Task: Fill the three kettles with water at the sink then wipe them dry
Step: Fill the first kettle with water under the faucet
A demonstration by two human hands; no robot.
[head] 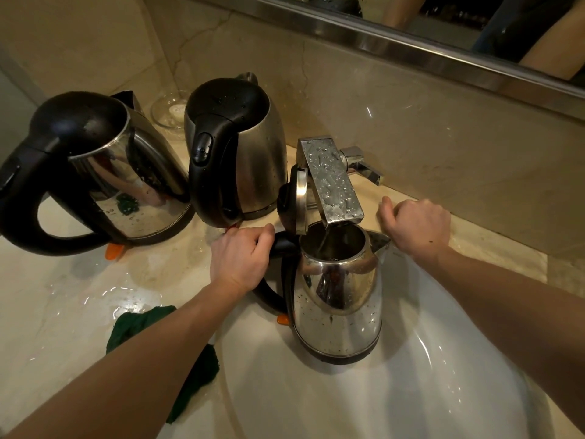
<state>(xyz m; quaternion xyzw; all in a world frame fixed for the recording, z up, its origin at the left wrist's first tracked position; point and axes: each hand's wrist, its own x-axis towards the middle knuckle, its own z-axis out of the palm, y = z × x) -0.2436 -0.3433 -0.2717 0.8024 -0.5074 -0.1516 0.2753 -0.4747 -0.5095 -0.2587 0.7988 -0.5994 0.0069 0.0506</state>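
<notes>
The steel kettle (338, 296) is being held over the white sink basin (411, 391), mouth right under the faucet spout (332, 182). Its lid (300, 201) is flipped up beside the spout, and what looks like a thin stream is being caught inside. Whether the base is touching the bowl can't be told. The black handle (269, 293) is being gripped at the top by the left hand (240, 258), fingers wrapped round it. The right hand (418, 229) is being rested on the counter edge just beside the spout, fingers curled under, nothing seen in it. The faucet lever (357, 160) is sitting behind it, untouched.

For this bit to go well, imo, the kettle is best being kept level and centred under the stream, so nothing is being splashed off the rim or the raised lid. The fill level can't be read from here, so the inside should be getting watched and the lever reached for in good time. Weight is being added all the while, so a firmer grip is probably being called for.

The left kettle (126, 172) and the middle kettle (253, 147) are standing lids shut on the wet countertop (63, 312). Both are beaded with drops, so wiping is looking not yet done. The dark green cloth (196, 369) is lying at the basin's left edge, partly under the left forearm, handy for that
</notes>
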